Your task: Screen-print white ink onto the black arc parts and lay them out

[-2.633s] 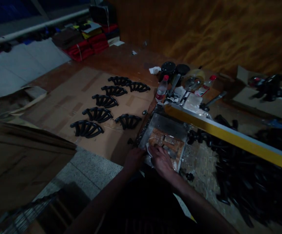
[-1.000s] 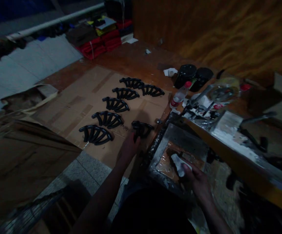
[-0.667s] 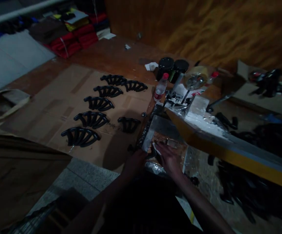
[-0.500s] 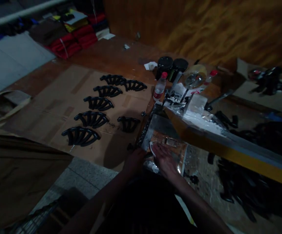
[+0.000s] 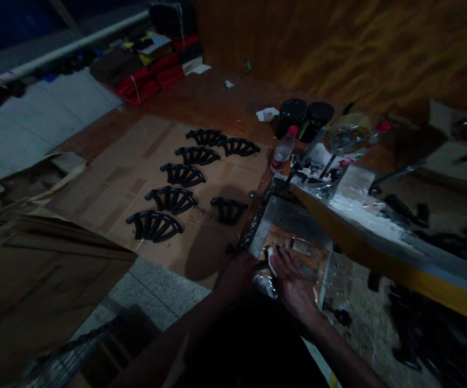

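Observation:
My left hand [image 5: 238, 275] is closed at the near left corner of a metal plate fixture [image 5: 290, 214]. A short dark piece [image 5: 262, 265] sticks out from its fingers; the dim light hides most of it. Over the fixture's brown taped surface [image 5: 276, 237], my right hand [image 5: 297, 283] presses a folded white cloth [image 5: 272, 262] under its thumb side, fingers stretched forward. The cloth lies close against the dark piece. Shiny clear film [image 5: 265, 285] shows between the hands.
Black curved parts lie in fan-shaped groups [image 5: 154, 225] on a cardboard sheet [image 5: 107, 186] at left. A yellow-edged machine arm [image 5: 350, 250] juts in from the right, above a pile of black parts [image 5: 439, 323]. A red-capped bottle [image 5: 283, 153] and black jars [image 5: 293, 114] stand behind.
The view has swung left, so everything sits further right in the picture. Both hands stay at the fixture, with the white cloth still under the right hand.

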`<state>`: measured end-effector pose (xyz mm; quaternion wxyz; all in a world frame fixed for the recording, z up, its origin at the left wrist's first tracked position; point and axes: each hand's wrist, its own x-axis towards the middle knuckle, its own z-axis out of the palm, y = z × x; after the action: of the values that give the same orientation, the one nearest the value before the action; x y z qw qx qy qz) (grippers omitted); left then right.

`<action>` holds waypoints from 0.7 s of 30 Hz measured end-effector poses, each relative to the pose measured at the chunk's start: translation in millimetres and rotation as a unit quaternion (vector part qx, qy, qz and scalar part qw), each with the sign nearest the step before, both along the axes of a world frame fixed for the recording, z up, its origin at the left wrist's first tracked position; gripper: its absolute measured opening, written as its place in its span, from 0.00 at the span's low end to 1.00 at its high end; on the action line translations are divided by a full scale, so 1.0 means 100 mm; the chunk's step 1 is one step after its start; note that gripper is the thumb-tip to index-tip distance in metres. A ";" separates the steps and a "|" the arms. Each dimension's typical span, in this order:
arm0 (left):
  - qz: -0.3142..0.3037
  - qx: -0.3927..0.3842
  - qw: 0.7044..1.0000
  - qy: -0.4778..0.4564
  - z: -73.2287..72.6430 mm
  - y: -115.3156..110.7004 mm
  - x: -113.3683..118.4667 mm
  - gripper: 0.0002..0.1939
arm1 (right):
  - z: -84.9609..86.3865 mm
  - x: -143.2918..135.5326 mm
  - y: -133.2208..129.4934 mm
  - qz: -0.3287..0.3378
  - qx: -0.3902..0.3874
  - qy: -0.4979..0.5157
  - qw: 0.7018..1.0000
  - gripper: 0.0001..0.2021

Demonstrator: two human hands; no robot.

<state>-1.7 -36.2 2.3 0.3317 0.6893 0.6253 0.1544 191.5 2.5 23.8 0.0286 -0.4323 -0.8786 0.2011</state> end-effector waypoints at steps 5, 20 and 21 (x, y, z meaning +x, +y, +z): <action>0.010 -0.010 1.000 -0.008 -0.01 0.00 0.00 0.17 | 0.20 0.23 -0.14 -0.028 -0.084 0.064 0.994 0.24; 0.008 -0.069 0.996 -0.064 0.43 0.27 0.67 0.12 | 0.09 1.70 -0.23 -0.589 -0.242 0.443 0.631 0.22; -0.004 -0.072 0.996 -0.053 0.44 0.30 0.85 0.11 | 0.10 1.77 -0.22 -0.589 -0.227 0.459 0.625 0.23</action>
<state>83.3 -6.0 46.0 0.4136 0.6569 0.6139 0.1438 368.6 -19.6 33.9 0.4420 -0.7017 -0.2358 0.5066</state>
